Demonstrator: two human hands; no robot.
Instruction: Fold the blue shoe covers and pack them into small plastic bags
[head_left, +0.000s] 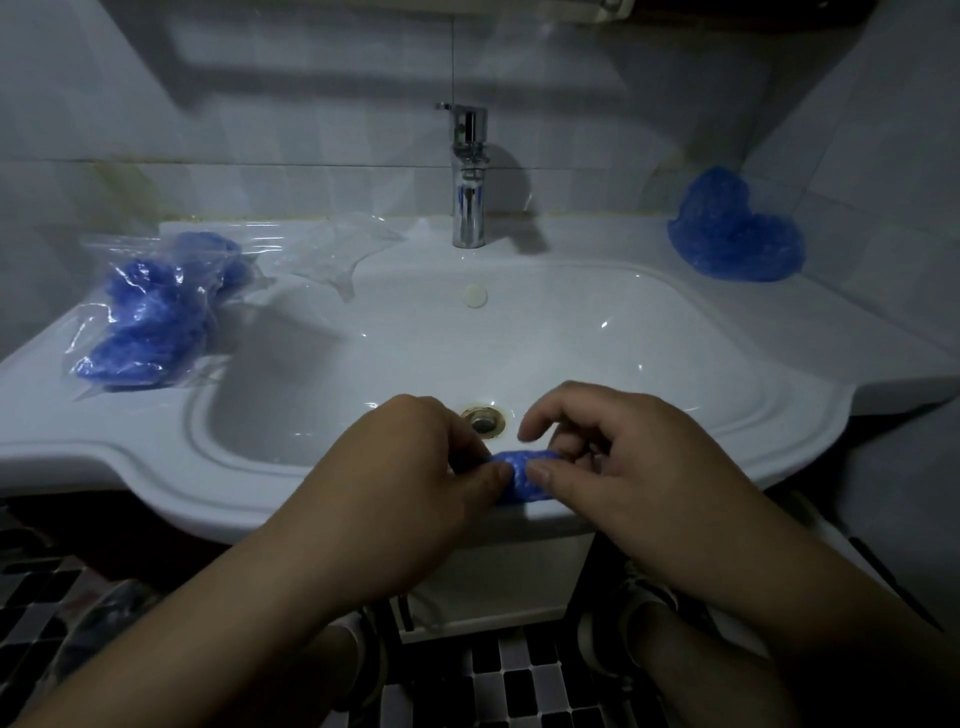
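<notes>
Together, two hands (519, 467) pinch one shoe cover (522, 475), seemingly folded.

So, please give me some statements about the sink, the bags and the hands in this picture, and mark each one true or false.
1. Both hands, left hand and right hand, pinch one small folded blue plastic shoe cover. True.
2. The filled clear plastic bags lie right of the chrome faucet. False: they lie left of it.
3. A loose heap of blue shoe covers sits at the counter's back right corner. True.
4. Water runs from the faucet. False: none is visible.
</notes>
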